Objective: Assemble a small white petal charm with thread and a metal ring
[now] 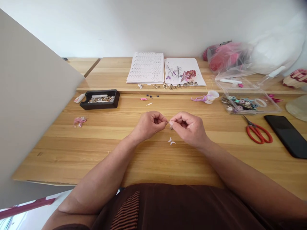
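We find the left hand (151,125) and right hand (190,128) at the centre of the frame, each closed at thumb and forefinger on a tiny piece (168,122) too small to identify. We record two white crescents (170,140) on the wooden table (153,163) just below them, a black tray (100,105) at the frame's left, and red-handled scissors (252,125) at its right.

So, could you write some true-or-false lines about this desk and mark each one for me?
1. The left hand and right hand are close together. True.
2. The scissors have blue handles. False: they are red.
3. Two white crescents lie on the table. True.
4. The phone lies between the hands. False: it lies right of the scissors.
5. The black tray is left of both hands. True.
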A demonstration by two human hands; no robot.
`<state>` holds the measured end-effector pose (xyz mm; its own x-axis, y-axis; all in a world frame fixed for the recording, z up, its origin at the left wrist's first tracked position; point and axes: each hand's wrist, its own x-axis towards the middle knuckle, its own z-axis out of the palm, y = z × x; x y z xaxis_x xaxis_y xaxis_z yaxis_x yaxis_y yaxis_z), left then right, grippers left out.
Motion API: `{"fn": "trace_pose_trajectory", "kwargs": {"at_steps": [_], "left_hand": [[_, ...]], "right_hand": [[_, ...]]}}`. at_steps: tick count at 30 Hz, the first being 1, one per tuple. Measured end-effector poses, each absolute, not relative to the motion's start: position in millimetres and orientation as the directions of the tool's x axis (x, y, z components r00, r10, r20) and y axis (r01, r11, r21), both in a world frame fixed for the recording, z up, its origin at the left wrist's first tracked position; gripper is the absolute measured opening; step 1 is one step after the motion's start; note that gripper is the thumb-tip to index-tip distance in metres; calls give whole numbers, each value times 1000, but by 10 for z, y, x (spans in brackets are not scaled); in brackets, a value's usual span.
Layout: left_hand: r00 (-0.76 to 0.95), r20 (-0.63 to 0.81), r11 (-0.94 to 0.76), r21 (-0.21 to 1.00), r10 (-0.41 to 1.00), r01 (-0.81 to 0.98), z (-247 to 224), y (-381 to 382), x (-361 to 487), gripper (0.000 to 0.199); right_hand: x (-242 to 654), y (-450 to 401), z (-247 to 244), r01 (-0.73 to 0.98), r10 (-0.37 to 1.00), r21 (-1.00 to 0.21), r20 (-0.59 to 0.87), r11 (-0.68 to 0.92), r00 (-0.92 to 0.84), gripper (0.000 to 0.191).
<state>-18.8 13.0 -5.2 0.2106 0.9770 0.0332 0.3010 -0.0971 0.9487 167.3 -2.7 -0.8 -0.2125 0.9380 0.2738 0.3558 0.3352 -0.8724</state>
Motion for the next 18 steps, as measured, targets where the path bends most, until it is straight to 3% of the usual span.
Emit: {"fn": "trace_pose_trajectory", "kwargs": {"at_steps": [5,12,18], "left_hand": [[311,-34,-36,976,950,215,-22,112,-203,15],[191,-31,21,998,981,55,-17,143,-195,25],[41,-29,27,998,999,57,-93,172,-162,23]], "right_hand": [[1742,136,-47,252,969,-945,165,209,-183,16],[1647,122,-139,-67,956,-984,-145,-167,-255,29],[1595,24,-134,48,954,-990,-142,-134,-263,23]]}}
